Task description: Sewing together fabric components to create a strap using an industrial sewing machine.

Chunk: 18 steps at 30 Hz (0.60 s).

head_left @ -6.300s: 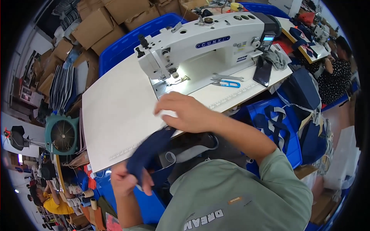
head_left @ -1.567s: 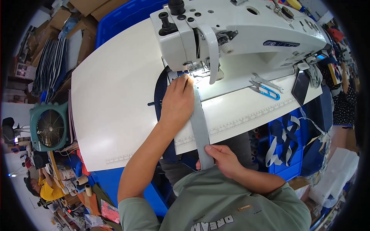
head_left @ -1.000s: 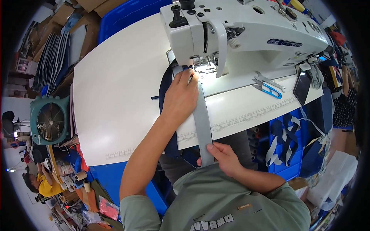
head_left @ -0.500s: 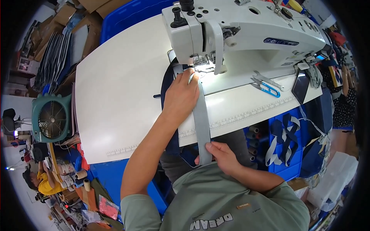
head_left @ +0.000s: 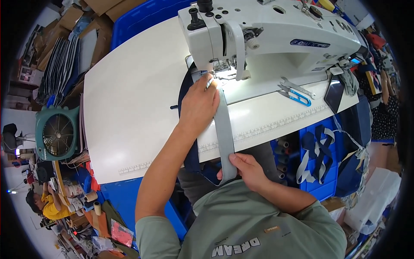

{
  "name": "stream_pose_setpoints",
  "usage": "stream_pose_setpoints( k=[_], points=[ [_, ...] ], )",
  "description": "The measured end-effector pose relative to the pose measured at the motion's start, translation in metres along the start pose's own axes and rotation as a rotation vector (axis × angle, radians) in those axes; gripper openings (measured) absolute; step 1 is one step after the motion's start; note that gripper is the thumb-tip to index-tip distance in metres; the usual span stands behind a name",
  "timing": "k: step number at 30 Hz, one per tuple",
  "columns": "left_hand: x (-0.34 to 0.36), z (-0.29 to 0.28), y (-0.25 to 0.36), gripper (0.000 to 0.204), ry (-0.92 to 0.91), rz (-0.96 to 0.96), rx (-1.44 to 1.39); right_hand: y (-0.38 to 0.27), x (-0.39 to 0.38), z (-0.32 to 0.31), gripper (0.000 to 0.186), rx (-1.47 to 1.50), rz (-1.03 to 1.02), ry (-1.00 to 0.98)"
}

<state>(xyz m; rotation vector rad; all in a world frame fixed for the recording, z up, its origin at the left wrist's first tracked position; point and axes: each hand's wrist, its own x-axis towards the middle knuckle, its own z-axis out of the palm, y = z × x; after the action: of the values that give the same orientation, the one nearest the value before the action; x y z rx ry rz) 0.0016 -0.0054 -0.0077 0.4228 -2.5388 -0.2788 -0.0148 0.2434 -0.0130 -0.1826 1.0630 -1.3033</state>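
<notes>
My left hand [head_left: 199, 101] has its fingers bent together on the grey strap near the lit presser foot [head_left: 223, 71] of the white sewing machine [head_left: 269, 34]; what lies under the fingertips is partly hidden. The grey strap [head_left: 224, 125] runs from there down over the table's front edge. My right hand [head_left: 243, 168] grips it just below that edge, thumb on top. A navy band [head_left: 186, 86] loops beside and under my left hand and hangs over the edge to the left of the grey strap.
On the white table [head_left: 129, 99] lie blue snips [head_left: 302, 98], a wrench [head_left: 302, 87] and a phone [head_left: 334, 93]. A blue bin with straps [head_left: 304, 179] is at right, a green fan [head_left: 56, 134] at left. Co-workers sit at far left [head_left: 58, 209] and far right [head_left: 379, 118].
Since the oldest frame my left hand has moved up to the needle area and my right hand down to the grey strap. Over the last second my right hand has risen slightly with it.
</notes>
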Motion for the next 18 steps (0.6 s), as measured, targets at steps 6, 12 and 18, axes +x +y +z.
stream_pose_setpoints(
  k=[6,12,18],
  points=[
    [-0.003,-0.001,-0.005,0.035,0.020,0.009,-0.012,0.001,0.001,0.000,0.046,0.031,0.006,-0.007],
    [0.001,0.000,-0.005,0.038,0.019,0.002,0.037,-0.002,-0.001,-0.001,0.046,0.024,0.012,0.015],
    [0.004,-0.004,-0.004,0.038,-0.025,-0.001,0.062,-0.001,-0.001,-0.003,0.047,-0.030,-0.003,0.010]
  ],
)
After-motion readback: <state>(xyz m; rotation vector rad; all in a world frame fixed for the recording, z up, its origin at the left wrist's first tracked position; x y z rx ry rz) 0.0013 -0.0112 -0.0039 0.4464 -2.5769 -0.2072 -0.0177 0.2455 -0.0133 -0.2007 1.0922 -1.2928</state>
